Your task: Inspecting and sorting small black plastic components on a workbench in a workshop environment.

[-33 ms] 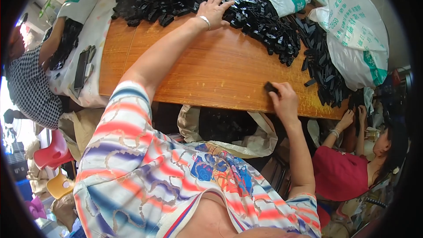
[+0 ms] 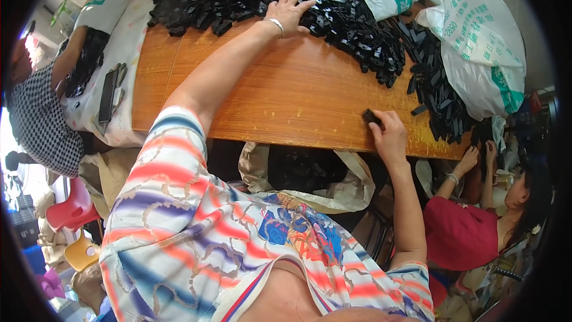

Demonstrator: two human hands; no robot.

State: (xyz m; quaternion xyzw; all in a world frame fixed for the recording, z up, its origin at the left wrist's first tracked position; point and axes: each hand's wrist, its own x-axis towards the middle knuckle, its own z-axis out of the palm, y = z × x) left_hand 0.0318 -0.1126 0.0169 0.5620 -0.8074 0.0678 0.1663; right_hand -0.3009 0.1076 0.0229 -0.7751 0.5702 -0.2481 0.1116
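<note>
My left hand (image 2: 287, 16) reaches far across the wooden table (image 2: 268, 95), fingers spread, at the near edge of a heap of small black plastic pieces (image 2: 351, 30). A pale bracelet circles that wrist. Nearer to me and to the right, my right hand (image 2: 391, 137) pinches one black plastic piece (image 2: 372, 117) between thumb and fingers, close to the table's front edge. How much of that piece lies inside the fingers is hidden. More black pieces (image 2: 220, 0) spread over the far left of the tabletop.
Longer black pieces (image 2: 432, 77) lie at the right beside a white plastic sack (image 2: 482, 48). Below the front edge hangs an open pale sack (image 2: 316, 201) with dark contents. One person in red (image 2: 462, 232) works at the right, another in a checked top (image 2: 44, 116) at the left.
My right hand has shifted very slightly to the right with the black piece, which is turned a little. My left hand stays almost in place.
</note>
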